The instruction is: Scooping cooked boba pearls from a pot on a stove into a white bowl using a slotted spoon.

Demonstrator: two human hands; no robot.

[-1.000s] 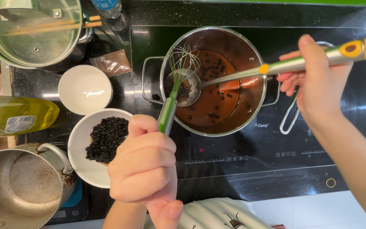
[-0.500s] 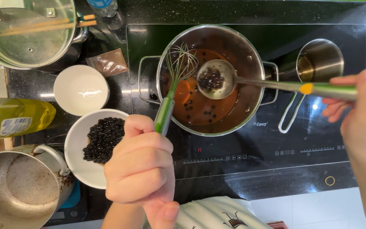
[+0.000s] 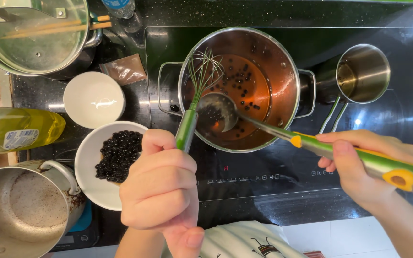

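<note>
A steel pot point(image 3: 290, 71) of brown liquid with small black pearls point(image 3: 242, 79) stands on the black cooktop point(image 3: 264, 191). My left hand point(image 3: 161, 186) is closed around the green handle of a wire whisk point(image 3: 201, 79), whose wires rest inside the pot's left side. My right hand point(image 3: 359, 165) grips the green and yellow handle of a perforated ladle point(image 3: 216, 112). The ladle's bowl dips into the liquid near the pot's front wall. To the left, a white bowl point(image 3: 92, 177) holds a heap of black pearls point(image 3: 118, 155).
A small steel saucepan point(image 3: 364, 74) sits right of the pot. At left are an empty white bowl point(image 3: 94, 100), a lidded pot with chopsticks point(image 3: 32, 36), a yellow bottle point(image 3: 20, 129), a brown sachet point(image 3: 123, 69) and a big steel pot point(image 3: 17, 210).
The ladle, lifted with pearls in it half a second ago, has gone back down into the liquid at the pot's front. My right hand has moved left and nearer. The whisk barely moved.
</note>
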